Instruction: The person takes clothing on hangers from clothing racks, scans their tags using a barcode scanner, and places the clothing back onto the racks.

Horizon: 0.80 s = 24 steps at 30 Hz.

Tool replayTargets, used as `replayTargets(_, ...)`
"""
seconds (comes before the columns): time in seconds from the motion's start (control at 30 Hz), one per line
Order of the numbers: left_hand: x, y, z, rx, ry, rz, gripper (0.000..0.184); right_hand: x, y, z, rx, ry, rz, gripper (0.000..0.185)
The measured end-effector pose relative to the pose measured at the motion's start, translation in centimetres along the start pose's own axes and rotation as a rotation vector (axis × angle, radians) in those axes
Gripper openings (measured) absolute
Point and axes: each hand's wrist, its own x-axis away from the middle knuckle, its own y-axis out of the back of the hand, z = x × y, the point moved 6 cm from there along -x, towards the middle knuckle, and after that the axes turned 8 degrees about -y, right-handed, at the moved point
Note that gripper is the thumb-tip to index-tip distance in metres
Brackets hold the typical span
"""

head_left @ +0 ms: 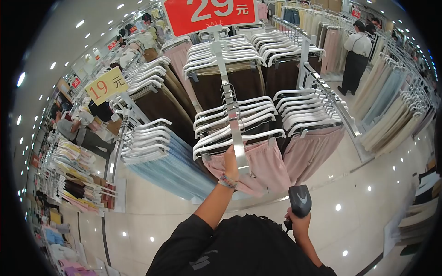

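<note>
My right hand (299,224) is wrapped round the handle of a dark grey barcode scanner (300,201), held low in front of the rack. My left hand (230,161) reaches up to the waistband of pink trousers (262,162) on a white hanger (267,135). Its fingers are partly hidden behind the metal display arm (238,149), so their grip cannot be made out. Above the trousers, several more white hangers line the same arm. A second group of pink trousers (313,149) hangs just to the right.
Light blue trousers (172,158) hang at left, dark brown ones (230,83) behind. A red price sign (211,16) and a yellow one (106,86) top the rack. A person (357,57) stands in the right aisle; another person (83,129) is at left. Glossy tiled floor (184,230) surrounds me.
</note>
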Motion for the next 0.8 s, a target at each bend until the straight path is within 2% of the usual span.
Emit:
replayTargets(0.07, -0.5, -0.5, -0.2, 0.058, -0.104, 0.009, 0.021, -0.1, 0.3, -0.3, 0.008, 0.003, 0.000, 0.005)
replayTargets(0.2, -2.9, -0.1, -0.9, -0.041, -0.098, 0.023, 0.018, -0.4, 1.2, -1.3, -0.010, 0.015, 0.040, 0.013)
replayTargets(0.27, -3.6, -0.1, -0.8, 0.021, 0.047, -0.039, 0.017, -0.4, 1.7, -1.6, -0.059, 0.012, 0.010, 0.012)
replayTargets(0.53, -3.1, -2.0, -3.8, 0.001, 0.093, -0.007, 0.021, -0.7, 1.9, -3.8, -0.069, -0.065, 0.051, 0.012)
replayTargets(0.6, -3.7, 0.6, -2.2, 0.001, 0.100, 0.031, 0.022, -0.9, 1.3, -4.2, -0.070, -0.066, 0.068, 0.012)
replayTargets(0.67, -3.0, 1.8, -2.0, -0.028, 0.107, 0.231, 0.035, -1.2, 0.3, -4.2, -0.054, -0.078, 0.084, 0.013)
replayTargets(0.7, -1.9, 2.4, -2.8, -0.129, 0.095, 0.174, 0.032, -1.3, -0.3, -4.2, -0.048, -0.082, 0.098, 0.013)
replayTargets(0.8, 0.5, 6.9, -3.8, -0.064, 0.145, 0.085, 0.028, -1.5, -2.3, -3.8, -0.018, -0.051, 0.135, 0.008)
